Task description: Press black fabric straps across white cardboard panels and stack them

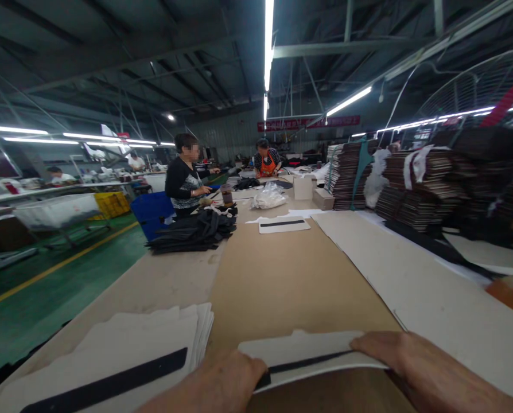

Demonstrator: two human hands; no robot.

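Observation:
A white sheet-like panel [302, 347] with a black strip [308, 361] along it is held at the near edge of the table. My left hand [228, 376] grips its left end, thumb on top near the end of the strip. On the right end my right hand [407, 358] is closed, its lower fingers hidden under the panel. The panel bends slightly between both hands. Left of it lies a stack of similar white panels [153, 330], the top one bearing a black strip [110, 381]. Farther up the table lies another white panel with a black strip [282, 228].
A pile of black fabric pieces [191, 232] sits on the table's left side. Beyond are a clear plastic bag [269, 198], a cup [226, 195] and a cardboard box [303, 188]. Tall bundled stacks [428, 178] stand right. Two people [185, 178] are at the table's far part.

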